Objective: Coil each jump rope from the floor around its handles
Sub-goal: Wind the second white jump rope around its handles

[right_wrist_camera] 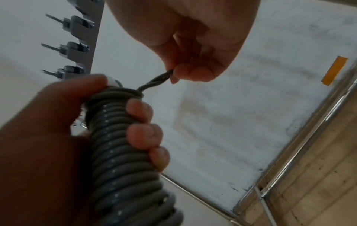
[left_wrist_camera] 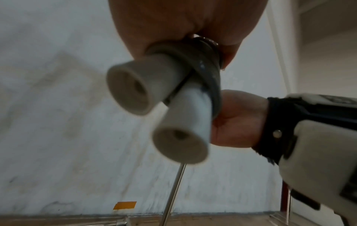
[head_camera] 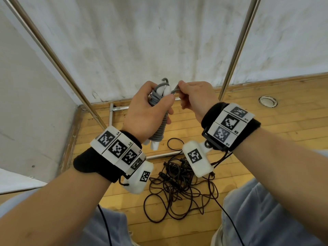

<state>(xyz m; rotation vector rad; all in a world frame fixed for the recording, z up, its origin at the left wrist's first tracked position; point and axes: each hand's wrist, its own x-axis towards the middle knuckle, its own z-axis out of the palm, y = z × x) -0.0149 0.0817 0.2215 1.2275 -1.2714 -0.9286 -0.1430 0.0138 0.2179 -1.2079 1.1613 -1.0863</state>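
A grey jump rope (head_camera: 160, 127) is wound in tight turns round its two white handles (left_wrist_camera: 154, 97), held upright in front of me. My left hand (head_camera: 150, 110) grips the wound bundle (right_wrist_camera: 123, 145) with fingers curled round it. My right hand (head_camera: 193, 98) pinches the short free end of the grey rope (right_wrist_camera: 156, 80) beside the bundle's top, drawn taut to the right. The handles' round butt ends (left_wrist_camera: 179, 145) stick out below my left palm. A second, dark jump rope (head_camera: 179, 189) lies in a loose tangle on the wooden floor between my knees.
A metal frame's poles (head_camera: 236, 50) slant up against a white sheet (head_camera: 159, 41), with a base bar (head_camera: 165, 154) on the wood floor. A round floor socket (head_camera: 268, 101) sits at right. A rack of metal hooks (right_wrist_camera: 77, 50) hangs above left.
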